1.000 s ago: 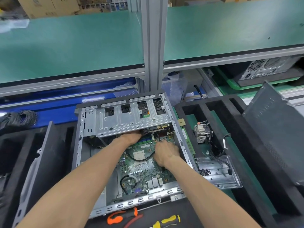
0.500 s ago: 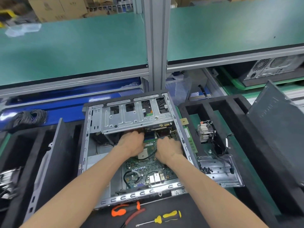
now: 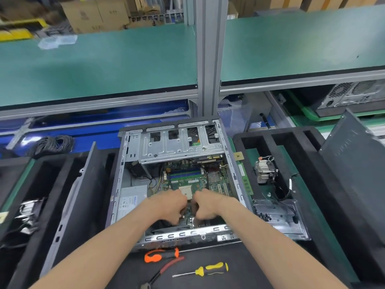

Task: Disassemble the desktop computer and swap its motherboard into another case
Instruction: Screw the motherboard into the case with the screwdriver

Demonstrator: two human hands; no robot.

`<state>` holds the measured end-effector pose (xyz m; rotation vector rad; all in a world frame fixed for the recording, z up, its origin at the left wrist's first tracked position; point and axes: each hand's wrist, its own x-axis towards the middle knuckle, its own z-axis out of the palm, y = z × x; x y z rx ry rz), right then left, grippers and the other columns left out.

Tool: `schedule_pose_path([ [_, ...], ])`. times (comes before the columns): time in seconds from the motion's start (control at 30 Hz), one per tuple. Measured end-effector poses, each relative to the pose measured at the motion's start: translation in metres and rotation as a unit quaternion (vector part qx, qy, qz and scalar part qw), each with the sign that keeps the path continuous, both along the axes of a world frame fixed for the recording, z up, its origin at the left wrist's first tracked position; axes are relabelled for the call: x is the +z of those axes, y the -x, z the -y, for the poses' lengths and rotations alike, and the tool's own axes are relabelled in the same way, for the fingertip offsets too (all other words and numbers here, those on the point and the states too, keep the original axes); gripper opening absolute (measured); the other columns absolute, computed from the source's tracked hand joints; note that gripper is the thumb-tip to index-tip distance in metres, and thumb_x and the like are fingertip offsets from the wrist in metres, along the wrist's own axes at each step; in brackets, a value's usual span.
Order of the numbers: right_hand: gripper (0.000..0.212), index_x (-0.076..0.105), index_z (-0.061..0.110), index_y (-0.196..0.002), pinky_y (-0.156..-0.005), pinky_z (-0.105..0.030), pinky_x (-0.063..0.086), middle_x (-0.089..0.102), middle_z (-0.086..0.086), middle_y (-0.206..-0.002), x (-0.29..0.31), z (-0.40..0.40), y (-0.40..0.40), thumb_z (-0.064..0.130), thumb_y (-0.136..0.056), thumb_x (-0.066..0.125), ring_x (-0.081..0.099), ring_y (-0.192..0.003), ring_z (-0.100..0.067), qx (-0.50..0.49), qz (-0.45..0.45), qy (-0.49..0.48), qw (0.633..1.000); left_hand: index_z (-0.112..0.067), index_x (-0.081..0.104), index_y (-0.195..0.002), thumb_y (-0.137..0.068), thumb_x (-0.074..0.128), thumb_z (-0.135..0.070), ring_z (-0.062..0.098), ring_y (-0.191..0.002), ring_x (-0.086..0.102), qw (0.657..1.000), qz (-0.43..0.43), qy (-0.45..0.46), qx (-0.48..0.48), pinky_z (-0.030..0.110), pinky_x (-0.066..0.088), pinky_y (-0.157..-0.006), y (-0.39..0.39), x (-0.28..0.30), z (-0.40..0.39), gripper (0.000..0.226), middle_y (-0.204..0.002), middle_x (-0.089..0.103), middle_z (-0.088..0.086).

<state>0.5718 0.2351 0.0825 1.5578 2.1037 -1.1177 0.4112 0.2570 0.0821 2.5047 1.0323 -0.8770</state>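
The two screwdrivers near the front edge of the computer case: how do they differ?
The orange screwdriver lies closer to the case; the yellow screwdriver lies further from it, toward the person. The orange handle points left, the yellow handle points right. Both lie flat on the black mat, untouched by either hand.

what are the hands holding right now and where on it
Both hands, left and right, are curled down over the near part of the motherboard inside the case. Their fingertips are hidden, so any grip cannot be told.

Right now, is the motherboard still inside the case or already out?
Inside. The green motherboard lies flat within the open case, below the drive cage; both hands rest over it.
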Motion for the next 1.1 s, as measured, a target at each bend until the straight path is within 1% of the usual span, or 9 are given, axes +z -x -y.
schedule_pose_path([
  [0.07, 0.029, 0.073, 0.015, -0.100, -0.086, -0.043, 0.058, 0.070, -0.006, -0.102, -0.001, 0.000, 0.000, 0.031, -0.079, 0.083, 0.065, -0.093, -0.027, 0.001, -0.005, 0.007, 1.000, -0.011, 0.053, -0.076, -0.079, 0.061, -0.010, 0.026, -0.065, 0.054, 0.999, -0.023, -0.019, -0.012, 0.034, 0.046, -0.054, 0.000, -0.003, 0.006, 0.009, -0.071, 0.044, 0.004],
  [0.17, 0.034, 0.076, 0.014, -0.106, -0.090, -0.041, 0.057, 0.072, -0.007, -0.102, -0.002, 0.001, 0.000, 0.032, -0.078, 0.086, 0.067, -0.093, -0.027, -0.002, -0.008, 0.019, 1.000, -0.005, 0.062, -0.088, -0.084, 0.054, -0.002, 0.029, -0.067, 0.052, 0.999, -0.021, -0.031, -0.017, 0.036, 0.047, -0.058, -0.003, -0.010, 0.010, 0.010, -0.067, 0.039, 0.003],
  [0.33, 0.038, 0.075, 0.013, -0.116, -0.096, -0.042, 0.054, 0.072, -0.010, -0.112, -0.001, 0.002, 0.001, 0.031, -0.083, 0.082, 0.065, -0.101, -0.029, 0.008, 0.000, 0.035, 0.999, 0.001, 0.062, -0.100, -0.091, 0.047, 0.003, 0.035, -0.075, 0.057, 0.999, -0.012, -0.034, -0.020, 0.039, 0.047, -0.062, -0.003, -0.019, 0.012, 0.018, -0.083, 0.054, 0.014],
  [0.43, 0.041, 0.073, 0.012, -0.120, -0.099, -0.041, 0.052, 0.070, -0.009, -0.119, -0.001, 0.002, 0.001, 0.031, -0.085, 0.080, 0.063, -0.106, -0.029, 0.008, 0.003, 0.041, 0.999, 0.002, 0.062, -0.101, -0.091, 0.047, 0.005, 0.033, -0.073, 0.055, 0.999, -0.009, -0.034, -0.013, 0.039, 0.048, -0.063, -0.002, -0.024, 0.012, 0.018, -0.084, 0.054, 0.016],
  [0.6, 0.042, 0.073, 0.009, -0.119, -0.100, -0.043, 0.052, 0.071, -0.007, -0.120, -0.005, 0.001, 0.004, 0.033, -0.084, 0.080, 0.064, -0.107, -0.028, 0.010, 0.021, 0.047, 0.999, -0.004, 0.061, -0.093, -0.092, 0.049, 0.005, 0.028, -0.071, 0.052, 1.000, -0.017, -0.010, 0.000, 0.037, 0.046, -0.065, -0.008, -0.031, 0.010, 0.015, -0.084, 0.058, 0.015],
  [0.8, 0.040, 0.073, 0.003, -0.110, -0.088, -0.042, 0.057, 0.073, -0.010, -0.107, -0.009, -0.001, 0.009, 0.031, -0.083, 0.081, 0.068, -0.092, -0.028, 0.003, 0.045, 0.047, 0.998, -0.012, 0.047, -0.074, -0.089, 0.052, 0.003, 0.029, -0.070, 0.053, 0.999, -0.012, 0.013, 0.032, 0.039, 0.052, -0.069, -0.007, -0.038, 0.008, 0.022, -0.071, 0.052, 0.006],
  [0.93, 0.029, 0.064, 0.006, -0.094, -0.075, -0.034, 0.054, 0.070, -0.009, -0.092, -0.009, -0.001, 0.012, 0.026, -0.084, 0.081, 0.066, -0.081, -0.025, 0.022, 0.060, 0.033, 0.997, -0.015, 0.043, -0.055, -0.081, 0.062, 0.000, 0.020, -0.051, 0.046, 0.997, 0.032, 0.003, 0.071, 0.031, 0.045, -0.051, -0.009, -0.034, 0.009, 0.035, -0.054, 0.045, 0.001],
  [1.0, 0.031, 0.063, 0.006, -0.099, -0.079, -0.036, 0.056, 0.071, -0.011, -0.099, -0.009, -0.001, 0.012, 0.025, -0.084, 0.081, 0.068, -0.089, -0.027, 0.022, 0.055, 0.036, 0.998, -0.015, 0.043, -0.052, -0.079, 0.065, -0.002, 0.018, -0.046, 0.044, 0.995, 0.049, -0.005, 0.082, 0.029, 0.043, -0.045, -0.012, -0.030, 0.010, 0.036, -0.051, 0.045, 0.002],
  [1.1, 0.034, 0.066, 0.001, -0.108, -0.086, -0.040, 0.057, 0.071, -0.012, -0.105, -0.008, -0.001, 0.010, 0.024, -0.087, 0.078, 0.067, -0.090, -0.025, 0.016, 0.048, 0.037, 0.998, -0.013, 0.042, -0.053, -0.078, 0.057, 0.000, 0.018, -0.046, 0.042, 0.997, 0.038, 0.002, 0.067, 0.033, 0.046, -0.050, -0.010, -0.024, 0.011, 0.032, -0.050, 0.042, 0.004],
])
